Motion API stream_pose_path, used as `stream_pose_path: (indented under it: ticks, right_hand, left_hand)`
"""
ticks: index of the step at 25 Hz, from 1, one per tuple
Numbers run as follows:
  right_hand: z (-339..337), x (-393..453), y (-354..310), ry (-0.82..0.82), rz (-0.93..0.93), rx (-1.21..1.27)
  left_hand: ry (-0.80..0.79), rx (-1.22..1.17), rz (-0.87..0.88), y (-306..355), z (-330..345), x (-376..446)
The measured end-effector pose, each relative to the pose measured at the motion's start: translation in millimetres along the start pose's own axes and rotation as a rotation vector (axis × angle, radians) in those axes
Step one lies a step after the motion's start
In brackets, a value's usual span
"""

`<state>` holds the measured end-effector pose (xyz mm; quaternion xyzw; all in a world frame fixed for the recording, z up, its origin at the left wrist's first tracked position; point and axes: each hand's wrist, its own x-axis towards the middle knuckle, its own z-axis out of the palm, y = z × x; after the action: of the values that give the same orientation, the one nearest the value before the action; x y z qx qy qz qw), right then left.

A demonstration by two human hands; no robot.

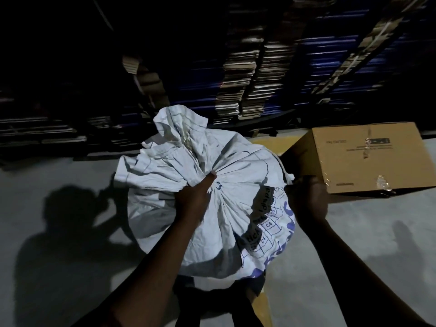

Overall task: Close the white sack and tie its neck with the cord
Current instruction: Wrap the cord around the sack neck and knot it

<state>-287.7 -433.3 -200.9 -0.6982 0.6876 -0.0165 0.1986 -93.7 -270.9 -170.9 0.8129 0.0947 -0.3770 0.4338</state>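
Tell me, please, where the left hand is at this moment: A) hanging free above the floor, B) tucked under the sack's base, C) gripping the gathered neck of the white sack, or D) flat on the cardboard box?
C: the left hand is curled round the bunched neck of the white sack, where the folds converge, while the cardboard box sits apart at the right.

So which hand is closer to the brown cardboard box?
Right. The right hand is just beside the brown cardboard box's near corner; touching cannot be told. The left hand grips the white woven sack's bunched neck, farther away.
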Motion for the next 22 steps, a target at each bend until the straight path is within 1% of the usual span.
stream_pose_path:
  ticks: [3,7,10,12,14,16,17,20,21,22]
  right_hand:
    - [8.2,-14.1,-19.3,0.001,-0.179,-0.092]
    - [22.4,-37.6,-51.6,-0.142,-0.472,-0.070]
    - [28.6,-40.2,-71.4,-0.282,-0.742,-0.051]
    - [28.3,-37.6,-79.7,-0.294,-0.868,-0.025]
    - [26.1,-33.4,-82.8,-0.303,-0.939,0.045]
    - [24.0,-29.3,-80.9,-0.333,-0.958,0.089]
    - [23.8,-28.5,-79.7,-0.340,-0.967,0.107]
    - [22.8,-29.7,-77.8,-0.353,-0.965,0.141]
    - [22.6,-30.0,-77.8,-0.363,-0.963,0.149]
    - [22.7,-29.6,-78.1,-0.372,-0.964,0.156]
  left_hand:
    - [-0.012,-0.029,-0.009,3.0,1.2,6.7]
    - [0.015,-0.092,0.144,11.3,2.5,12.0]
    - [0.009,-0.034,0.209,21.7,3.1,14.1]
    - [-0.017,0.000,0.221,24.4,3.3,21.6]
    - [-0.051,0.029,0.222,28.5,2.5,28.3]
    - [-0.127,0.060,0.222,34.6,-0.7,30.1]
    - [-0.192,0.081,0.203,36.9,-4.3,32.7]
    - [-0.487,0.195,0.120,51.0,-32.4,39.1]
    - [-0.554,0.248,0.113,50.6,-43.9,45.0]
    - [-0.588,0.279,0.146,49.2,-55.2,49.1]
